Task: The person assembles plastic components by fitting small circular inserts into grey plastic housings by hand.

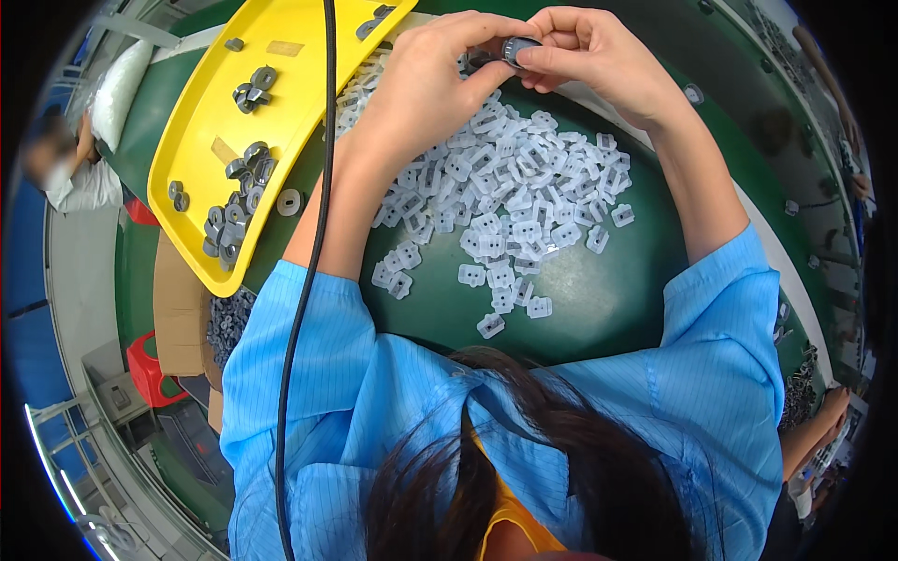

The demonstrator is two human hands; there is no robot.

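At the far side of the table my two hands meet around a small dark grey round plastic part (517, 49) with a ridged edge. My right hand (608, 61) pinches it between thumb and fingers. The closed fingers of my left hand (432, 79) grip its other side, and something dark shows between that thumb and forefinger. Below both hands spreads a heap of small whitish translucent plastic pieces (505, 178), each with a slot or holes.
Left of the heap lies a yellow tray (192, 140) with several dark grey round parts (251, 182). A whitish ring (289, 202) rests beside it. A black cable (313, 243) crosses the view. A cardboard box (182, 309) holds grey parts. Other people sit at both edges.
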